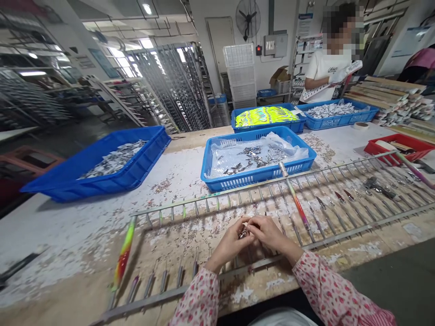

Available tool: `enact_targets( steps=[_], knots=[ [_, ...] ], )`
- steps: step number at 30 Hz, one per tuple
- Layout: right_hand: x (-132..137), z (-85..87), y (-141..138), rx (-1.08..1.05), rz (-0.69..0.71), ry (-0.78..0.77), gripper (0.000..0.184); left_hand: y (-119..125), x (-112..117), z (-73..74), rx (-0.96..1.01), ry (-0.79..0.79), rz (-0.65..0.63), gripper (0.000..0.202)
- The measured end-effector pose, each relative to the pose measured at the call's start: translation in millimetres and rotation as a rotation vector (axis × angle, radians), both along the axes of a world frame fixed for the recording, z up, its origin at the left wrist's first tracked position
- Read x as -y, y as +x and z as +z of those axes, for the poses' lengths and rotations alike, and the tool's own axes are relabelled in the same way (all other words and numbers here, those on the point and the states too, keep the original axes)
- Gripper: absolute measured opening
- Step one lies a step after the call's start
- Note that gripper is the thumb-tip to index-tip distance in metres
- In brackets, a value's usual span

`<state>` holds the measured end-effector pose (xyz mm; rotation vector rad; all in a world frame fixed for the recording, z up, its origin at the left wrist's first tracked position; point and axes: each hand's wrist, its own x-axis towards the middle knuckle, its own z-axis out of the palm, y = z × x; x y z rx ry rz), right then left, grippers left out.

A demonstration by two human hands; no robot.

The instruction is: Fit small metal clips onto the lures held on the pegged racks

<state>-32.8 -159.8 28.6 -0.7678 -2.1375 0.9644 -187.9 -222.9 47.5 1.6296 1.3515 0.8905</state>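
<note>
My left hand [231,241] curls around a small bunch of shiny metal pieces [243,233], their exact kind too small to tell. My right hand [267,231] meets it, thumb and fingers pinched together at the left fingertips; whatever is in that pinch is hidden. Both hands hover over a long metal rack [176,290] lying flat on the bench, with rows of short prongs along its two rails. Multicoloured crossbars [299,206] join the rails. Right of my hands, small pointed shiny pieces [321,203] sit on several prongs.
Behind the rack, a lined blue basket [222,183] holds loose shiny pieces. A deeper blue tray [149,160] of whitish pieces stands left, a red basket [374,147] right. Small debris litters the worktable [163,158]. A co-worker [328,68] stands across it, holding a white strip.
</note>
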Motion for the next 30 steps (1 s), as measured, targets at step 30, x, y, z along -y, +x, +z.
enact_targets(
  steps=[30],
  knots=[
    [-89.8,5.8,-68.0,0.090,-0.120,-0.126,0.016,-23.8,-28.9,-23.5,-0.349,0.171,0.471,0.022]
  ],
)
